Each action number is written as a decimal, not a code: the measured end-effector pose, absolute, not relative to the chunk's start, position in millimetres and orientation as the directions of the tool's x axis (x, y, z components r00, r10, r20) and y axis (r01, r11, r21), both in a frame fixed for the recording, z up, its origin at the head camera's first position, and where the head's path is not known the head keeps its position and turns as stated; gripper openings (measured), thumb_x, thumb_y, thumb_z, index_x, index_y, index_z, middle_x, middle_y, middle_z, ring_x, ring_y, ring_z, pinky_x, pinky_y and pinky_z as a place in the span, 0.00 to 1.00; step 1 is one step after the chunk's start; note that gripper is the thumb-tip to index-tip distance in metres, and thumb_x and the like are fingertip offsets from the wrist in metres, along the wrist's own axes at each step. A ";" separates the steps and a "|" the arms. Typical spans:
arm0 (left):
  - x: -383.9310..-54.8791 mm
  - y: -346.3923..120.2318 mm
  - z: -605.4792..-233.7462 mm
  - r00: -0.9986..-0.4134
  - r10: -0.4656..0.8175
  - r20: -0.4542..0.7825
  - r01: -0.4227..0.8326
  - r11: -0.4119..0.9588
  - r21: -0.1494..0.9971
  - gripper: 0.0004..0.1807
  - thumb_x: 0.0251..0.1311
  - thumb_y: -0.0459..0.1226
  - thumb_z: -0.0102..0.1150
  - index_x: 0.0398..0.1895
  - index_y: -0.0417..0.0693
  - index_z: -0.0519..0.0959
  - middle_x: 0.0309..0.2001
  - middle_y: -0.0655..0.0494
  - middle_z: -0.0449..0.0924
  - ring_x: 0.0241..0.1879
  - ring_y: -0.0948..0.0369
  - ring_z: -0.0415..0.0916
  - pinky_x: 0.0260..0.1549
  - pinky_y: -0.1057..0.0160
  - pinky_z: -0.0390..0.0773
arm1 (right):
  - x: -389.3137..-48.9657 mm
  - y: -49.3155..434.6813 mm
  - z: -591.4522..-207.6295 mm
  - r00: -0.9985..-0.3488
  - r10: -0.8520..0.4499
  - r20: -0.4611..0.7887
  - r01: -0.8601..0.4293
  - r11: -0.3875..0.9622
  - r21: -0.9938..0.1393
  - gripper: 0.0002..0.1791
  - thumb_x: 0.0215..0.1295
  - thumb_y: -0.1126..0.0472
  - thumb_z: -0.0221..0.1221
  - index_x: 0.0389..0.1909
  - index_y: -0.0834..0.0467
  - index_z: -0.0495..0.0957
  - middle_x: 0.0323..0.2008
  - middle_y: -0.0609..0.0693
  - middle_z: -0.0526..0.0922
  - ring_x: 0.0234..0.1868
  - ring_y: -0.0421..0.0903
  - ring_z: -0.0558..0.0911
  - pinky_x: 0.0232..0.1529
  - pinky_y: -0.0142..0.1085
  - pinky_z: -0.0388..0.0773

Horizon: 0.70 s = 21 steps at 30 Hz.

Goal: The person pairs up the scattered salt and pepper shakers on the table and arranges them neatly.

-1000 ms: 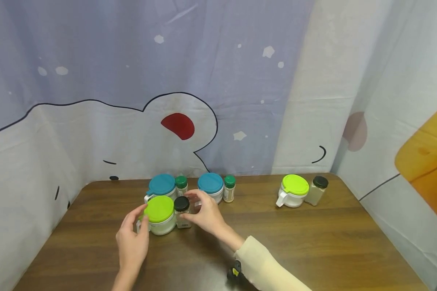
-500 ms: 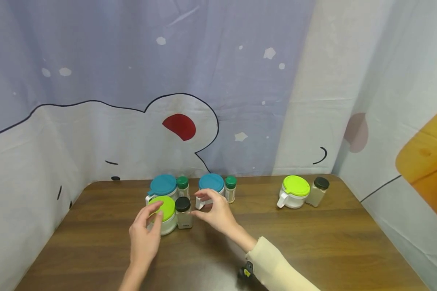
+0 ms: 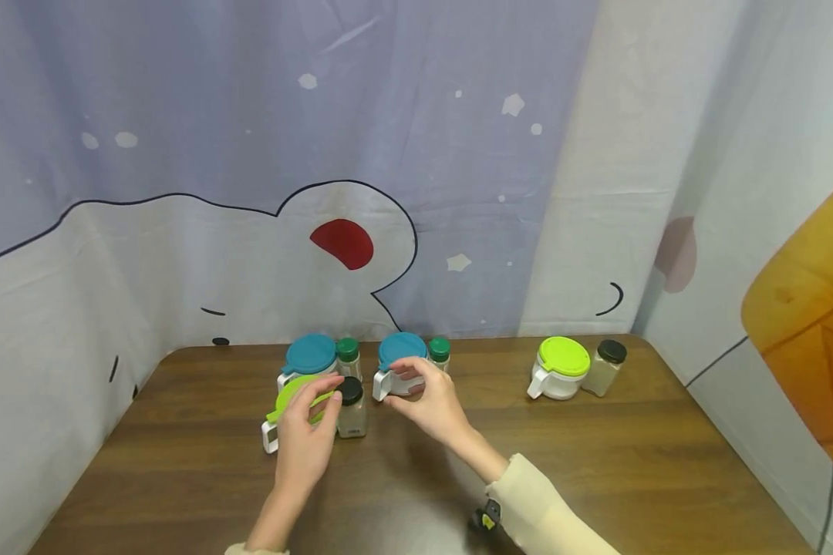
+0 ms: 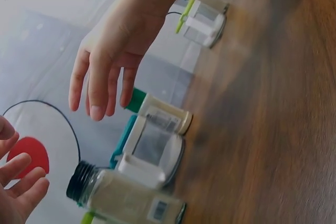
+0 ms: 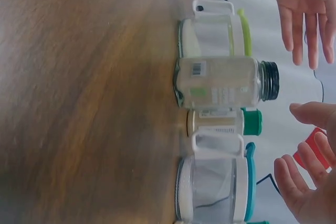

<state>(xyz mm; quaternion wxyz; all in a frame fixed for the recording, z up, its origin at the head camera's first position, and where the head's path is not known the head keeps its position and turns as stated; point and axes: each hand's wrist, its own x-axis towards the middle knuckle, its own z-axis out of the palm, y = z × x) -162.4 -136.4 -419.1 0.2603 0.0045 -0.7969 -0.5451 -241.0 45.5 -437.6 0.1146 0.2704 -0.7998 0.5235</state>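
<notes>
My left hand [image 3: 308, 432], fingers relaxed, hovers in front of the lime-lidded jar [image 3: 295, 395] and hides part of it. Just right of that hand stands a black-capped seasoning bottle [image 3: 352, 418], upright. My right hand [image 3: 436, 405] has its fingers loosely bent and is nearest to the right blue-lidded jar [image 3: 403, 351], overlapping its front in the head view. In the right wrist view a gap shows between the hands and the bottle's black cap [image 5: 270, 81]. Neither hand holds anything.
Behind stand another blue-lidded jar [image 3: 310, 354] and two green-capped shakers, one between the blue lids [image 3: 349, 354] and one at their right [image 3: 440, 351]. Farther right are a second lime-lidded jar [image 3: 561, 368] and black-capped bottle [image 3: 605, 368]. A printed curtain [image 3: 472, 193] backs the wooden table [image 3: 597, 462].
My left hand has moved right, from the lime-lidded jar's left side to its front. My right hand has drawn away rightward from the black-capped bottle. The jars and bottles stay in place.
</notes>
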 end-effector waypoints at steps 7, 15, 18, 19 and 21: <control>-164.7 -121.3 -421.5 -0.855 -0.255 0.452 0.327 0.410 0.851 0.12 0.62 0.28 0.58 0.48 0.42 0.80 0.47 0.52 0.82 0.48 0.60 0.78 0.48 0.62 0.81 | -242.1 58.5 -433.8 -0.823 -0.293 0.486 -0.565 0.345 -0.750 0.26 0.45 0.68 0.73 0.48 0.57 0.79 0.45 0.56 0.83 0.44 0.55 0.83 0.37 0.33 0.83; -173.9 -104.9 -425.0 -0.846 -0.228 0.482 0.357 0.429 0.830 0.12 0.61 0.29 0.60 0.47 0.43 0.80 0.45 0.51 0.83 0.45 0.58 0.80 0.46 0.59 0.82 | -244.5 74.5 -433.0 -0.824 -0.265 0.501 -0.566 0.349 -0.747 0.26 0.44 0.69 0.73 0.47 0.58 0.79 0.44 0.58 0.83 0.44 0.56 0.82 0.40 0.43 0.84; -176.0 -98.7 -425.3 -0.851 -0.213 0.480 0.366 0.417 0.832 0.11 0.61 0.29 0.59 0.47 0.43 0.81 0.45 0.52 0.83 0.45 0.58 0.80 0.47 0.57 0.82 | -244.8 80.6 -433.9 -0.832 -0.256 0.492 -0.554 0.345 -0.757 0.25 0.44 0.69 0.73 0.47 0.59 0.79 0.44 0.59 0.83 0.44 0.58 0.82 0.41 0.49 0.83; -176.7 -96.7 -425.4 -0.854 -0.209 0.477 0.366 0.411 0.835 0.11 0.61 0.29 0.59 0.47 0.43 0.81 0.46 0.52 0.83 0.46 0.58 0.80 0.47 0.56 0.82 | -245.0 82.8 -434.5 -0.837 -0.252 0.486 -0.547 0.349 -0.761 0.25 0.44 0.69 0.73 0.47 0.59 0.79 0.43 0.58 0.83 0.44 0.58 0.82 0.41 0.49 0.83; -177.4 -92.4 -425.3 -0.858 -0.200 0.473 0.367 0.407 0.836 0.11 0.61 0.30 0.59 0.47 0.43 0.81 0.46 0.53 0.83 0.47 0.57 0.80 0.48 0.55 0.81 | -245.5 87.2 -436.1 -0.845 -0.242 0.476 -0.534 0.361 -0.765 0.24 0.45 0.68 0.73 0.46 0.60 0.79 0.44 0.57 0.83 0.45 0.57 0.82 0.41 0.48 0.83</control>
